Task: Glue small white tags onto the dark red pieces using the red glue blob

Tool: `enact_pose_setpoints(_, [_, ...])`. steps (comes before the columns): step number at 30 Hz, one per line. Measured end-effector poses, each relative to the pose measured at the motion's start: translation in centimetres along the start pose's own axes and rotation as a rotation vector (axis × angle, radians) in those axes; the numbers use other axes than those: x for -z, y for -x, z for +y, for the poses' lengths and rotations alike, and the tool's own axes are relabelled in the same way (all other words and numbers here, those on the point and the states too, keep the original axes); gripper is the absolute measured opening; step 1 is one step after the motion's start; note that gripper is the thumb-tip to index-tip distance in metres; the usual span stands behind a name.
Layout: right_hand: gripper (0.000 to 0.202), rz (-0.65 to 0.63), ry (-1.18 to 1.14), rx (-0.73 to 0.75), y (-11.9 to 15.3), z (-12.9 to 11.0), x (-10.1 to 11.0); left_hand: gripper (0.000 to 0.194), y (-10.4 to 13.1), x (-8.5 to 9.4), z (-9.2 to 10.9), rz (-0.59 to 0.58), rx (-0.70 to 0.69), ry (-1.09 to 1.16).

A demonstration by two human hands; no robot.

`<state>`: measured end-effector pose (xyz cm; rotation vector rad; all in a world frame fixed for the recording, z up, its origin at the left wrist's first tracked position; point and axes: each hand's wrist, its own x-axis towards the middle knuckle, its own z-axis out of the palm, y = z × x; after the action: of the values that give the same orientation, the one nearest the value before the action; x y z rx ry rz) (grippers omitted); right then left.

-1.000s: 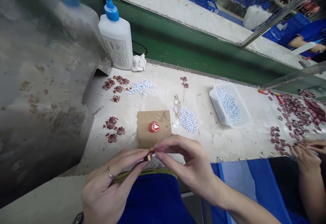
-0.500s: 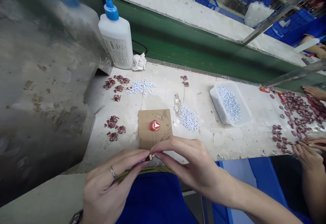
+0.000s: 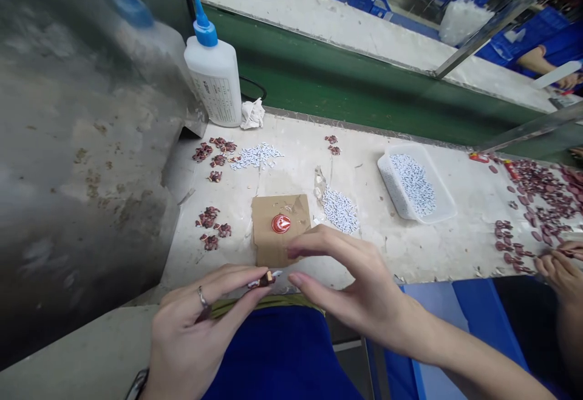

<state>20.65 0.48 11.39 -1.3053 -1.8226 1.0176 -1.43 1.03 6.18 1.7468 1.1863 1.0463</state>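
Between the thumb and index finger of my left hand point(image 3: 204, 321) is a small dark-brown figurine piece point(image 3: 266, 278) with a tan patch and pale bits at its sides. My right hand point(image 3: 346, 278) is just to the right, thumb and index finger apart, holding nothing. Beyond the hands lies a cardboard square point(image 3: 266, 248) bearing a round red and white cap-like thing point(image 3: 281, 224). Small white and blue pieces form one pile point(image 3: 340, 210) right of the cardboard and another pile point(image 3: 257, 155) behind it. Similar brown pieces point(image 3: 208, 218) lie in clusters to the left.
A white glue bottle point(image 3: 214, 84) with a blue nozzle stands at the back left beside crumpled tissue point(image 3: 252, 113). Rightward is a plastic tub point(image 3: 444, 206) of white pieces. A metal panel point(image 3: 91, 145) borders the left. Another person's hand point(image 3: 558, 272) works by brown parts point(image 3: 537, 187) at far right.
My right hand has let go of the small brown piece and drawn back to the right, its fingers parting. My left hand still holds the piece. The view has shifted slightly.
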Motion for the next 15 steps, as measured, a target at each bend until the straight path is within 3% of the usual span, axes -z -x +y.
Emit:
enact_pose_setpoints(7, [0.011, 0.000, -0.183, -0.055, 0.08, -0.33, -0.90, 0.027, 0.58, 0.40, 0.51, -0.022, 0.049, 0.024])
enact_pose_setpoints(15, [0.019, -0.052, -0.182, -0.074, -0.11, -0.38, -0.65, 0.029, 0.82, 0.17, 0.41, -0.035, 0.038, 0.027])
